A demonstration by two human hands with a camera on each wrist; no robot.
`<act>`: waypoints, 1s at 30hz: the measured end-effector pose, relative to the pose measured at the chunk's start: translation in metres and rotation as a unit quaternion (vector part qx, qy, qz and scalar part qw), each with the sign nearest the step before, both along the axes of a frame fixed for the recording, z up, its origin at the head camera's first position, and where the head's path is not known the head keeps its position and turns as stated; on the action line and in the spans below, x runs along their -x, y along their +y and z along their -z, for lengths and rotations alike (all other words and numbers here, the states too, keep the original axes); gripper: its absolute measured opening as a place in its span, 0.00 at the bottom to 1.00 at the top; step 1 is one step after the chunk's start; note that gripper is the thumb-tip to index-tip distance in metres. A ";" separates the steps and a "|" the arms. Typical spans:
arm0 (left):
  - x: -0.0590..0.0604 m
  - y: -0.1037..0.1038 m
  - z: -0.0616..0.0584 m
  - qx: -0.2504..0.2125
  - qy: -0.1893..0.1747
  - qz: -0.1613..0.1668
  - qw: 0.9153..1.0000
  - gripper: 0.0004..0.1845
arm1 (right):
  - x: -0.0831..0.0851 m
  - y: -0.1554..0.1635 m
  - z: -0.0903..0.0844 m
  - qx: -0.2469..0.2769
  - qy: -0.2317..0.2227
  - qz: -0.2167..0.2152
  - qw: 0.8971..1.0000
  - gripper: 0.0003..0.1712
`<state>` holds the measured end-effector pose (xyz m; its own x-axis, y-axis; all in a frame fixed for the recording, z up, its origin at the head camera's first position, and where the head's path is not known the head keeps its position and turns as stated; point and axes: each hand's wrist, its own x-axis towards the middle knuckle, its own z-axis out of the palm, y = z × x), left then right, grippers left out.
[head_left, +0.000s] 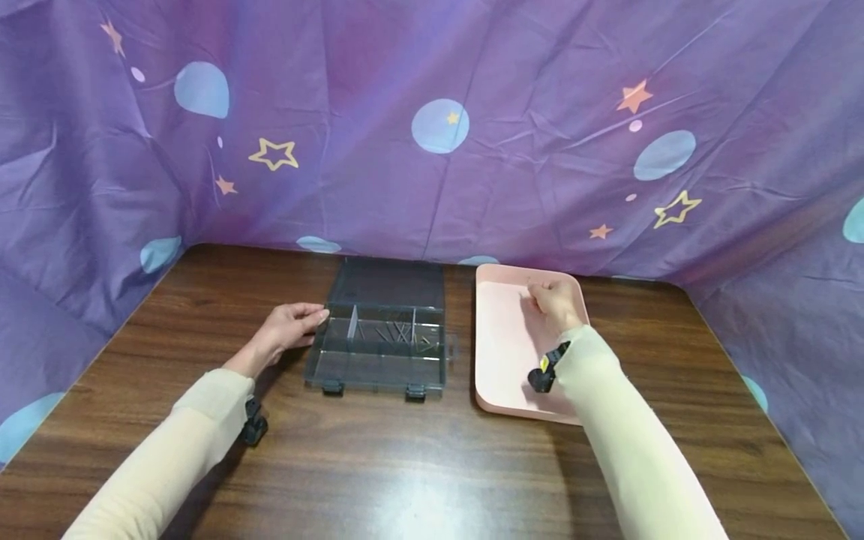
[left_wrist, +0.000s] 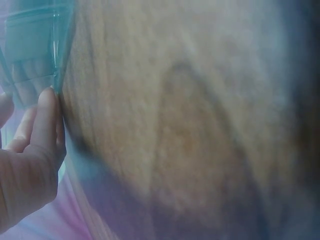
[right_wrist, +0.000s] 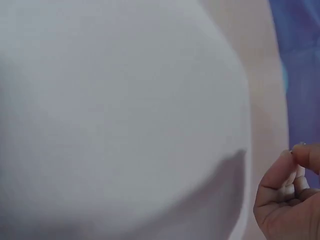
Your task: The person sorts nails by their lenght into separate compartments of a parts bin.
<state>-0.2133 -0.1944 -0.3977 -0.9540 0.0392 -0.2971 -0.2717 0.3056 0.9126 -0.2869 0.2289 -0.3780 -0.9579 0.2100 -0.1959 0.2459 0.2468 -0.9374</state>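
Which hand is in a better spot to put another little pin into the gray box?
Probably the right hand: it is over the pink tray with its fingers curled as if pinching something small. The left hand rests against the box at its left edge.

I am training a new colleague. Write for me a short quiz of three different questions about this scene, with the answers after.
1. True or false: the left hand touches the left side of the open grey compartment box.
2. Multiple choice: over what is the right hand? A) the wooden table B) the pink tray C) the lid of the box
3. Short answer: which compartment of the box holds the thin dark pins?

Key:
1. True.
2. B. Its fingers are curled together as in a pinch; what they hold, if anything, is too small to tell.
3. The far right compartment, behind the long front one.
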 end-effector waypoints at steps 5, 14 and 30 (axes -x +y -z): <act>-0.001 -0.001 -0.003 0.005 -0.002 -0.001 1.000 0.28 | -0.002 -0.005 -0.007 -0.043 -0.003 -0.008 0.999 0.18; 0.002 0.001 -0.001 0.006 -0.004 -0.001 1.000 0.26 | -0.017 -0.023 -0.026 0.031 -0.020 -0.031 0.999 0.08; 0.001 0.001 -0.001 -0.009 -0.002 -0.002 1.000 0.26 | -0.043 -0.089 -0.022 0.201 -0.045 -0.142 0.968 0.09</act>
